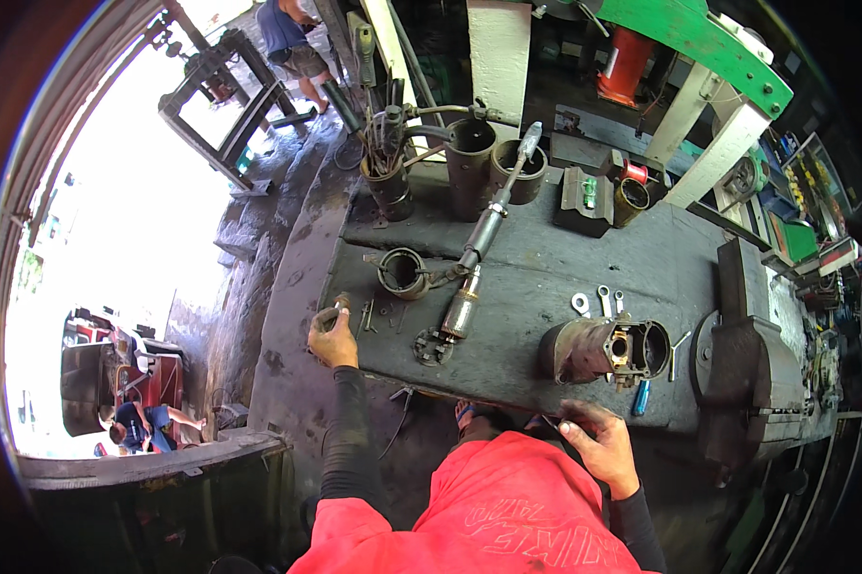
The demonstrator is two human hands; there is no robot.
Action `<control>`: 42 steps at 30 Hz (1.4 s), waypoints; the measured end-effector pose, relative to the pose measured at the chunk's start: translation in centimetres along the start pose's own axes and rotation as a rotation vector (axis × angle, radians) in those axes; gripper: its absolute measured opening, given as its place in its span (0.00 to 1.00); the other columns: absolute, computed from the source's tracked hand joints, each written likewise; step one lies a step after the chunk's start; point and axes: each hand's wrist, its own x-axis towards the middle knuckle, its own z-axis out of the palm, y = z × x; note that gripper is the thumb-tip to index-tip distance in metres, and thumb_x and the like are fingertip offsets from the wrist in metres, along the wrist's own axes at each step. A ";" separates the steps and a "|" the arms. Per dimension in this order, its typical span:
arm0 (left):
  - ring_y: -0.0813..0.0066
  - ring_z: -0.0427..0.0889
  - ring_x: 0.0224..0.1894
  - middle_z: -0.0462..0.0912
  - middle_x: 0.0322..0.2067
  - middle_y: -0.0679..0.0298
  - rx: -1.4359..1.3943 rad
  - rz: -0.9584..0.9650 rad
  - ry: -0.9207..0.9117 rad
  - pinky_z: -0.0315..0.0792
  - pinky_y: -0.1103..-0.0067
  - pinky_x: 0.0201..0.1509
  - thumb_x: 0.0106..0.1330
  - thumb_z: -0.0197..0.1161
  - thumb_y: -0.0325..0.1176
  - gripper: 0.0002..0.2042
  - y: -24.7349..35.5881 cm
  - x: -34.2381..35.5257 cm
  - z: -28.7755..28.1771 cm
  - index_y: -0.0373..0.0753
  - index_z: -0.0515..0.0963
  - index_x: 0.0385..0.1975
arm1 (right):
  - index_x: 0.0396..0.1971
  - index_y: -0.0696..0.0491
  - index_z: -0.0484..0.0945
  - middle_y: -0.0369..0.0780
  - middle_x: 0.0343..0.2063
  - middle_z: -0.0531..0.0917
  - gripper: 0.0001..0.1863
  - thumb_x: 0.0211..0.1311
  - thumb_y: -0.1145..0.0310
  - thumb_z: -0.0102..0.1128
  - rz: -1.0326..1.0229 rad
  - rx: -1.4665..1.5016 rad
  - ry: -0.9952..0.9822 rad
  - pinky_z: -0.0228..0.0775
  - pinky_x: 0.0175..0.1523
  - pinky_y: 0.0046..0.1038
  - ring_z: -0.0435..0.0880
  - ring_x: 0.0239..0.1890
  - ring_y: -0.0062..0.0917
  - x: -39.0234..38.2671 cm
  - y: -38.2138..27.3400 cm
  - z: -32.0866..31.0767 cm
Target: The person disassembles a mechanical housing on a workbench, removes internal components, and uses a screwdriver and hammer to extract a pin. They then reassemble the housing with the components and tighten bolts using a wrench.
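Observation:
My left hand (331,337) rests at the near left edge of the dark metal workbench (546,277), its fingers curled around a small metal part (339,306). My right hand (598,442) hovers at the bench's near edge, pinching a small dark piece below a greasy cylindrical housing (605,349). A long metal shaft assembly (474,258) lies diagonally across the middle of the bench. A metal ring clamp (402,272) sits to its left.
A heavy bench vise (751,368) stands at the right end. Several wrenches (598,301) lie behind the housing. Dark cylinders and a can of rods (388,172) line the far edge. Another person (292,43) stands far back left; someone crouches at lower left (139,421).

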 end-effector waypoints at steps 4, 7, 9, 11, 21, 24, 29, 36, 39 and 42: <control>0.67 0.89 0.38 0.90 0.34 0.60 0.288 0.179 -0.130 0.81 0.73 0.49 0.50 0.77 0.21 0.08 -1.3 -0.5 0.5 0.35 0.86 0.30 | 0.54 0.60 0.85 0.45 0.44 0.90 0.18 0.67 0.70 0.71 0.063 0.021 0.027 0.81 0.53 0.29 0.90 0.47 0.29 -0.6 -0.5 -0.1; 0.63 0.88 0.41 0.90 0.36 0.59 0.421 0.209 -0.123 0.80 0.69 0.52 0.48 0.78 0.24 0.10 -1.1 -1.3 -0.3 0.38 0.88 0.31 | 0.53 0.59 0.86 0.44 0.44 0.90 0.17 0.67 0.69 0.70 0.055 0.041 0.072 0.81 0.53 0.31 0.90 0.47 0.29 -1.4 -0.3 -0.5; 0.61 0.88 0.40 0.91 0.38 0.59 0.440 0.189 -0.177 0.79 0.68 0.50 0.53 0.78 0.29 0.10 -0.1 -1.3 -0.7 0.39 0.89 0.35 | 0.53 0.60 0.86 0.45 0.44 0.90 0.17 0.68 0.67 0.70 0.042 -0.026 0.093 0.80 0.55 0.31 0.90 0.47 0.30 -2.1 0.0 -1.2; 0.61 0.88 0.41 0.91 0.39 0.58 0.483 0.209 -0.145 0.79 0.67 0.51 0.59 0.75 0.31 0.09 1.7 -1.6 -0.9 0.37 0.89 0.37 | 0.53 0.60 0.86 0.45 0.44 0.90 0.18 0.68 0.67 0.70 0.031 -0.033 0.119 0.79 0.56 0.31 0.90 0.47 0.31 -2.8 0.3 -2.1; 0.63 0.86 0.51 0.88 0.49 0.57 0.109 0.321 -0.882 0.78 0.69 0.60 0.58 0.76 0.28 0.19 16.7 -19.7 0.4 0.35 0.84 0.50 | 0.51 0.62 0.86 0.43 0.44 0.90 0.14 0.70 0.70 0.69 0.165 0.261 0.435 0.80 0.53 0.27 0.89 0.45 0.22 -3.6 2.2 -6.6; 0.58 0.83 0.62 0.83 0.58 0.53 0.015 0.467 -1.141 0.74 0.68 0.69 0.52 0.81 0.32 0.36 20.4 -23.6 3.3 0.33 0.77 0.64 | 0.50 0.62 0.86 0.43 0.43 0.90 0.14 0.70 0.70 0.69 0.137 0.287 0.438 0.80 0.53 0.26 0.89 0.45 0.23 -3.3 2.7 -7.3; 0.48 0.71 0.73 0.74 0.68 0.48 -0.010 0.492 -1.354 0.65 0.61 0.77 0.42 0.87 0.32 0.52 21.9 -25.9 8.0 0.32 0.66 0.72 | 0.50 0.62 0.87 0.43 0.43 0.90 0.14 0.69 0.71 0.69 0.129 0.238 0.414 0.80 0.52 0.27 0.89 0.44 0.23 -3.3 3.7 -8.4; 0.59 0.82 0.63 0.82 0.60 0.53 -0.296 -0.131 -1.462 0.74 0.66 0.70 0.40 0.87 0.31 0.50 20.5 -27.4 10.6 0.32 0.67 0.68 | 0.50 0.62 0.87 0.43 0.41 0.90 0.15 0.69 0.70 0.69 0.180 0.214 0.422 0.80 0.51 0.26 0.89 0.44 0.23 -3.7 6.3 -10.8; 0.64 0.83 0.61 0.83 0.59 0.55 -0.288 0.158 -1.421 0.75 0.69 0.69 0.39 0.87 0.30 0.47 21.3 -27.3 10.6 0.33 0.71 0.65 | 0.50 0.62 0.87 0.43 0.41 0.90 0.15 0.69 0.70 0.69 0.202 0.221 0.417 0.80 0.51 0.26 0.89 0.43 0.23 -3.3 7.0 -12.1; 0.68 0.83 0.60 0.83 0.59 0.57 -0.345 -0.111 -1.424 0.75 0.72 0.68 0.38 0.88 0.29 0.45 22.8 -27.7 9.7 0.33 0.73 0.63 | 0.50 0.63 0.87 0.43 0.40 0.90 0.14 0.69 0.70 0.69 0.171 0.167 0.414 0.80 0.49 0.26 0.88 0.41 0.23 -2.9 7.0 -13.3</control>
